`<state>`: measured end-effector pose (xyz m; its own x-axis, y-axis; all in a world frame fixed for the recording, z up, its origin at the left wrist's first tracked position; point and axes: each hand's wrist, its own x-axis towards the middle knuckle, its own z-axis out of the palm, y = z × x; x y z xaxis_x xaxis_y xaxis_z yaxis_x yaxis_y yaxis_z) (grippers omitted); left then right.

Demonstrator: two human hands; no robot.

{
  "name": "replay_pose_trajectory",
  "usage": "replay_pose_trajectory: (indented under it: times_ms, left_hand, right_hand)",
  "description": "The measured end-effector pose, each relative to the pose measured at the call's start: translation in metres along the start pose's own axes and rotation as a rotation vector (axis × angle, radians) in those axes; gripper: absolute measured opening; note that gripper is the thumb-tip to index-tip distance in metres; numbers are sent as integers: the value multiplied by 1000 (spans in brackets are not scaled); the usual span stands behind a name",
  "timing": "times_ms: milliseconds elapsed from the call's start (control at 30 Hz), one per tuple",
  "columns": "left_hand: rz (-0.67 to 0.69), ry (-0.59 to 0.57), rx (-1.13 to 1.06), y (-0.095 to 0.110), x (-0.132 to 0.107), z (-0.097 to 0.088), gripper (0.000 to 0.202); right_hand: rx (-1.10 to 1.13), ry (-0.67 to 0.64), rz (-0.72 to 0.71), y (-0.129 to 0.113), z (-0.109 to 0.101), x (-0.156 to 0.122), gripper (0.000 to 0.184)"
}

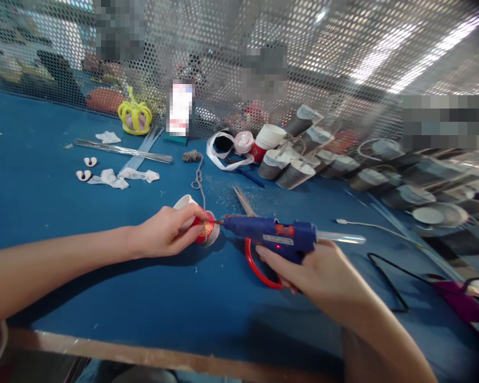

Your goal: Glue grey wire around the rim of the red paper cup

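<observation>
My left hand point(170, 231) grips a red and white paper cup point(205, 232) that lies tilted on its side, its base end facing right. Grey yarn point(198, 181) runs from a small bundle behind down to the cup, and grey cord appears wound round the cup's base end. In my right hand point(311, 271) is a blue hot glue gun point(267, 231) with a clear glue stick out of its back and a red light lit. Its nozzle points left and meets or nearly meets the cup. Under the gun lie scissors with red handles point(259, 271), partly hidden.
Grey-wrapped cups point(295, 173) and a stack of white cups point(270, 136) stand at the back right. Wires point(123, 151), white lace scraps point(114, 178) and a yellow crown-like piece point(135, 116) lie back left. A black cable point(389, 282) crosses the right side; perforated mesh rises behind.
</observation>
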<state>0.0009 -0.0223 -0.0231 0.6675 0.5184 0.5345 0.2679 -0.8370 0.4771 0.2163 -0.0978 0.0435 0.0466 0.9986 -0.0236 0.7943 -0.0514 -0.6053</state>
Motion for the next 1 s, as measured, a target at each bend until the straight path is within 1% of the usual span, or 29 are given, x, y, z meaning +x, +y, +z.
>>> replay_pose_trajectory:
  times_ms: [133,200,267,400,533,633,767,933,1000]
  left_hand:
    - [39,32,24,0,1,0,13]
    - [40,37,22,0,1,0,12]
    - [41,30,21,0,1,0,13]
    - [62,6,37,-1,-1,-1,15]
    - [90,22,51,0,0,0,11]
    - [103,18,56,0,1,0,11]
    - [79,3,47,0,1,0,14]
    - [51,9,36,0,0,-1,14]
    - [32,15,19,0,0,0,16]
  right_hand:
    - [-4,11,45,-1,0,4,32]
    - [-4,14,40,0,0,5,32]
    - [2,2,33,2,-1,4,33]
    - [24,-39,66,3,0,3,34]
    - [-19,0,60,-2,0,6,30]
    - [-9,-12,64,-3,0,6,33]
    - [25,-58,80,0,0,3,36]
    - [14,-21,28,1,0,2,35]
    - [46,-23,38,0,-1,0,35]
